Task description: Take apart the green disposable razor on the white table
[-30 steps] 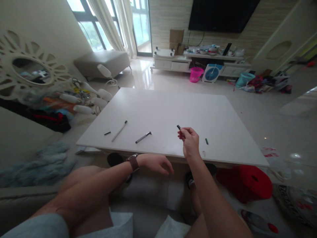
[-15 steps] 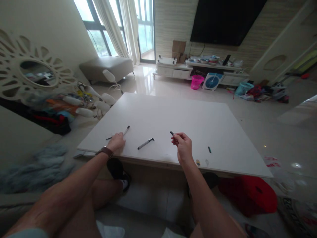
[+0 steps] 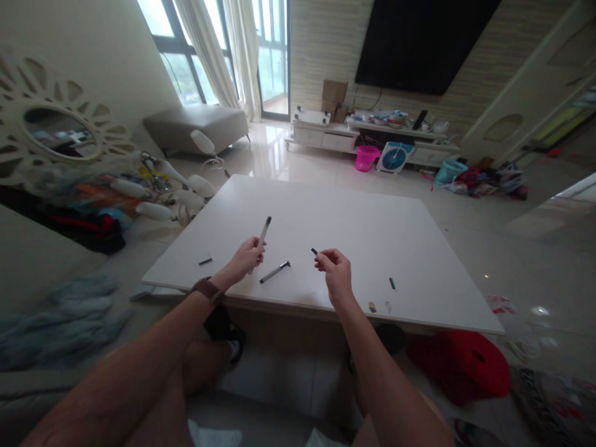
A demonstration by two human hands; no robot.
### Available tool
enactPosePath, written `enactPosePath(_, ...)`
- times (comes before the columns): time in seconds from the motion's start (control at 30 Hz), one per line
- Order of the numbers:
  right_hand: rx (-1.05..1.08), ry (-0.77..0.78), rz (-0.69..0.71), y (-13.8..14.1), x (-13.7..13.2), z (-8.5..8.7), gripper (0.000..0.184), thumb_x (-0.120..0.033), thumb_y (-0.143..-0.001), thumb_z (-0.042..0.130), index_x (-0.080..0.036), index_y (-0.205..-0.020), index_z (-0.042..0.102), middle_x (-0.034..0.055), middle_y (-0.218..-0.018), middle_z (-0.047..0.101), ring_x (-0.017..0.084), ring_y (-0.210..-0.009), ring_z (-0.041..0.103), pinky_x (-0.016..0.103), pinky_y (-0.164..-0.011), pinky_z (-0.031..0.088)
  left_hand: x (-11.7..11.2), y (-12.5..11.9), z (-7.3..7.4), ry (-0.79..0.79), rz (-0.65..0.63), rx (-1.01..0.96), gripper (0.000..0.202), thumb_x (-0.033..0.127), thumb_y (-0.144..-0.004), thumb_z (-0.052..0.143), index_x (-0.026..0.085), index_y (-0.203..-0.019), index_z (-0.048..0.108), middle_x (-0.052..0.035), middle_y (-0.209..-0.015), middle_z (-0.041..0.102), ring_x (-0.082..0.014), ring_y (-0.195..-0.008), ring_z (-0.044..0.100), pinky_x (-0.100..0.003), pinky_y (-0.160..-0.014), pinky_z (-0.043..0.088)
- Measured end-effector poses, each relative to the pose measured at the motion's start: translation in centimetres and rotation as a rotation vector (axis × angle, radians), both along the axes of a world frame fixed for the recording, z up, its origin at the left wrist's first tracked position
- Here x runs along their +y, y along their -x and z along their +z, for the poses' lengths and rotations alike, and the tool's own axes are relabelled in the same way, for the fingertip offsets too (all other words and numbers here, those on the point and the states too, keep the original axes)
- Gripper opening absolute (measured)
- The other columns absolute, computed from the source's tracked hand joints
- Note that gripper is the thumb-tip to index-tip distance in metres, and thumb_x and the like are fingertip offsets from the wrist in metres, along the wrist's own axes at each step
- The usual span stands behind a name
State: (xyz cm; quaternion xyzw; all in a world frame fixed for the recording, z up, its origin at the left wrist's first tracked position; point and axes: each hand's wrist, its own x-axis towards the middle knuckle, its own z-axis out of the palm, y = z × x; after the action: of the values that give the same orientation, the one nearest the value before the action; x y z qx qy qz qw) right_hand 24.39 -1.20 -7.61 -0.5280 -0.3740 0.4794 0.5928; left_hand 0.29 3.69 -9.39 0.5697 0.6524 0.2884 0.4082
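My left hand (image 3: 248,256) is closed around a pen (image 3: 263,233) with a pale barrel and a dark upper end, held tilted above the white table (image 3: 354,217). To its right, my right hand (image 3: 334,270) pinches a short black pen cap (image 3: 314,251) between thumb and fingertips; its fine detail is too small to make out. Between the hands, a second pen (image 3: 274,272) with a grey barrel and black ends lies on the tabletop. A thin black piece (image 3: 205,262) lies to the left of my left hand.
A short dark-green and black piece (image 3: 392,283) lies right of my right hand. Near the front edge are a small yellow figure (image 3: 372,307) and a small clear piece (image 3: 388,307). A red stool (image 3: 479,366) stands by the near right side; a white lamp (image 3: 189,198) is at the left.
My left hand has lifted the pen from the tabletop and moved right with it, towards my right hand. My right hand has shifted slightly left, still pinching the cap. The view has shifted slightly.
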Motion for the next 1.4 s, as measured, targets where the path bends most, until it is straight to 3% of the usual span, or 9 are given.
enactPosePath(0.1, -0.064, -0.043, -0.002, 0.4, -0.1, 0.0, 0.014, -0.032, -0.072, 0.071, -0.019, -0.075, 0.065, -0.0009, -0.068, 0.066, 0.014, -0.062, 0.062, 0.026, -0.059, 0.046, -1.6, -3.6, 2.7, 0.043, -0.055, -0.54, 0.03, 0.03, -0.079, 0.061, 0.016, -0.105, 0.056, 0.0027, -0.069, 0.051, -0.0061, -0.05, 0.043, -0.018, -0.045, 0.03)
enactPosePath(0.23, -0.134, -0.127, -0.022, 1.1, 0.0, -0.2, 0.017, -0.034, -0.075, 0.073, -0.019, -0.079, 0.066, -0.0001, -0.071, 0.066, 0.015, -0.067, 0.063, 0.028, -0.063, 0.048, -2.9, -7.0, 4.5, 0.068, -0.094, -0.71, 0.038, 0.034, -0.072, 0.073, 0.013, -0.102, 0.064, -0.0019, -0.08, 0.059, -0.0049, -0.054, 0.046, -0.02, -0.047, 0.031)
enactPosePath(0.47, -0.24, -0.163, 0.008, 2.1, -0.6, -0.4, 0.021, -0.038, -0.074, 0.076, -0.021, -0.078, 0.066, 0.0011, -0.074, 0.068, 0.015, -0.067, 0.06, 0.027, -0.06, 0.046, -3.1, -8.4, 3.5, 0.063, -0.179, -0.667, 0.035, 0.044, -0.072, 0.074, 0.013, -0.085, 0.065, 0.003, -0.059, 0.049, -0.0068, -0.051, 0.042, -0.021, -0.047, 0.027)
enactPosePath(0.73, -0.208, -0.135, 0.151, 2.1, -0.4, -0.4, 0.025, -0.039, -0.08, 0.068, -0.022, -0.097, 0.073, 0.0059, -0.104, 0.072, 0.02, -0.091, 0.064, 0.03, -0.072, 0.049, -3.8, -6.4, 3.4, 0.019, -0.41, -0.461, 0.03, 0.042, -0.081, 0.063, 0.013, -0.088, 0.065, -0.0039, -0.076, 0.065, -0.0088, -0.057, 0.049, -0.021, -0.052, 0.038)
enactPosePath(0.9, -0.13, -0.032, 0.317, 2.6, -0.2, -1.6, 0.037, -0.052, -0.08, 0.067, -0.019, -0.094, 0.076, 0.0049, -0.078, 0.073, 0.018, -0.068, 0.064, 0.029, -0.061, 0.047, -4.1, -6.7, 2.7, 0.016, -0.582, -0.393, 0.025, 0.037, -0.082, 0.06, 0.014, -0.073, 0.062, -0.0018, -0.068, 0.061, -0.0111, -0.061, 0.052, -0.024, -0.059, 0.043)
enactPosePath(1.03, -0.021, -0.077, 0.132, 1.9, 0.3, -1.3, 0.033, -0.051, -0.081, 0.067, -0.019, -0.086, 0.073, 0.0059, -0.088, 0.074, 0.019, -0.083, 0.066, 0.027, -0.067, 0.049, -4.2, -6.9, 2.1, 0.103, -0.605, -0.303, 0.021, 0.035, -0.079, 0.061, 0.014, -0.074, 0.064, -0.002, -0.066, 0.063, -0.0134, -0.062, 0.057, -0.025, -0.06, 0.043)
enactPosePath(1.13, 0.153, -0.097, -0.103, 0.4, 0.9, -0.4, 0.029, -0.049, -0.08, 0.068, -0.02, -0.082, 0.065, 0.0029, -0.082, 0.071, 0.018, -0.089, 0.067, 0.026, -0.071, 0.049, -3.8, -6.6, 1.4, 0.138, -0.576, -0.229, 0.022, 0.035, -0.076, 0.064, 0.013, -0.077, 0.068, -0.0039, -0.069, 0.067, -0.0153, -0.066, 0.06, -0.027, -0.064, 0.045)
enactPosePath(1.23, 0.207, -0.051, -0.23, -1.1, 1.3, 0.2, 0.031, -0.051, -0.079, 0.066, -0.021, -0.084, 0.059, -0.0052, -0.059, 0.056, 0.016, -0.069, 0.066, 0.023, -0.057, 0.046, -3.3, -6.2, 1.1, 0.114, -0.445, -0.286, 0.022, 0.034, -0.076, 0.066, 0.013, -0.079, 0.07, -0.0049, -0.073, 0.069, -0.0139, -0.066, 0.058, -0.027, -0.063, 0.043)
enactPosePath(1.4, 0.026, 0.027, -0.053, -1.1, 1.3, -0.7, 0.029, -0.048, -0.078, 0.065, -0.02, -0.084, 0.06, -0.0057, -0.062, 0.056, 0.006, -0.04, 0.038, 0.021, -0.038, 0.023, -3.2, -6.0, 1.7, 0.096, -0.211, -0.59, 0.021, 0.029, -0.071, 0.074, 0.014, -0.085, 0.067, -0.0057, -0.079, 0.073, -0.0135, -0.069, 0.061, -0.027, -0.067, 0.044)
